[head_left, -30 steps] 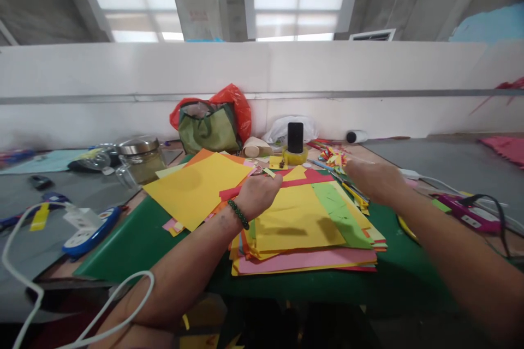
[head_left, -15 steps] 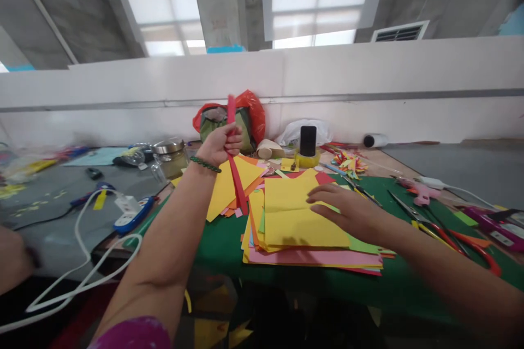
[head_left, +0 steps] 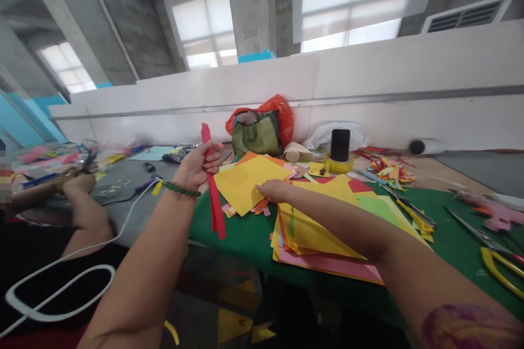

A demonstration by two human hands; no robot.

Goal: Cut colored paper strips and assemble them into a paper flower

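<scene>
Head view, left hand [head_left: 199, 166] gripping red paper strip [head_left: 214, 196], right hand [head_left: 273, 190] seemingly touching yellow sheet [head_left: 245, 181]

paper strip [head_left: 213, 185]: red | loose sheet [head_left: 245, 182]: yellow | bottom sheet [head_left: 327, 264] of stack: pink | cutting mat [head_left: 241, 234]: dark green | bead bracelet [head_left: 180, 191]: green | plastic bag [head_left: 280, 112]: red | pouch [head_left: 256, 136]: olive | phone [head_left: 340, 144]: black | tape roll [head_left: 339, 165]: yellow | scissors [head_left: 501, 267]: yellow handles | cable [head_left: 61, 283]: white
</scene>
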